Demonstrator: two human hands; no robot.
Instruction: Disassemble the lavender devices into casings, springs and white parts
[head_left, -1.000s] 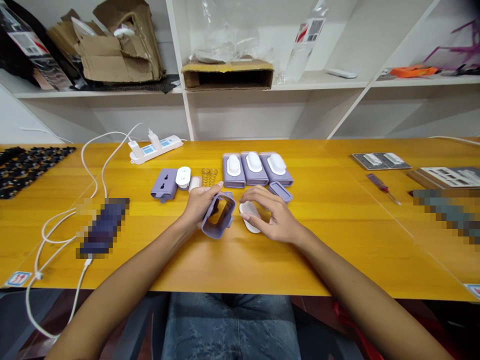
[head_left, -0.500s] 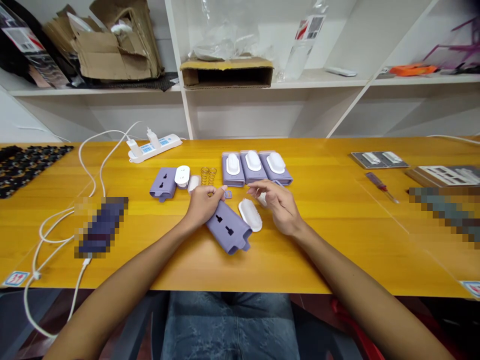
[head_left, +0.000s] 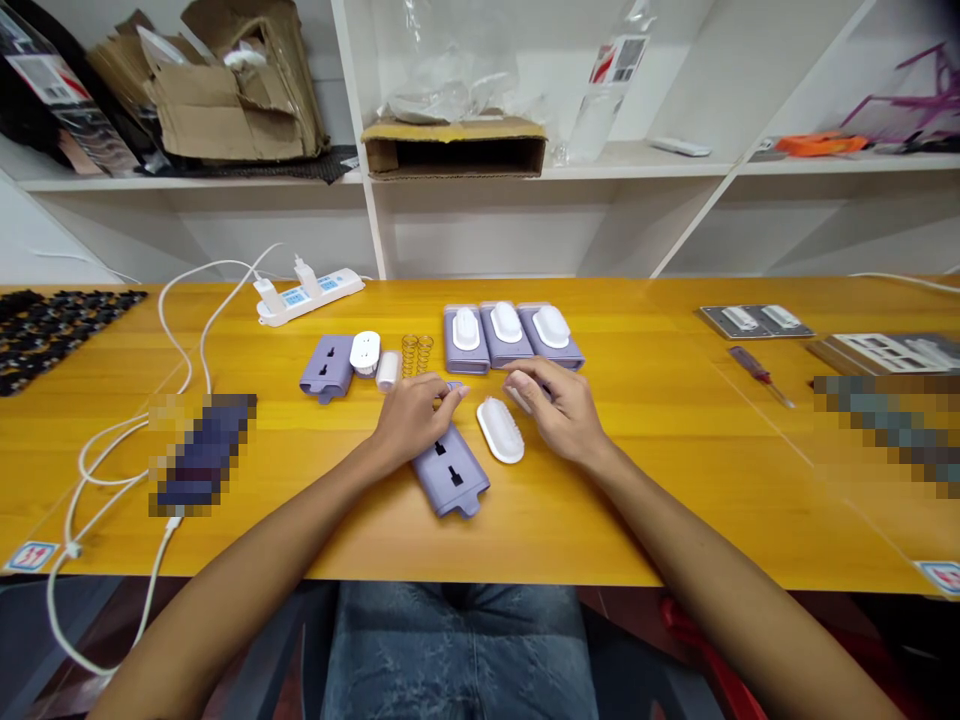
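Observation:
My left hand rests on the yellow wooden table, its fingertips pinching a small lilac plastic piece. Just below that hand lies a lilac socket casing, flat with its slots upward. My right hand curls over a small white plastic part. A white oval cover lies between my hands. Beyond them stand several lilac units with white oval tops. Further left are another lilac casing, a white socket face, a white cylinder and coiled brass springs.
A white power strip with white cables lies at the table's back left, and a pixelated dark object sits left of my arm. A red-handled screwdriver and trays lie right. Shelves with cardboard stand behind.
The lilac casing, held upright in my left hand a second ago, now lies flat and free of it. My right hand has moved onto the small white part.

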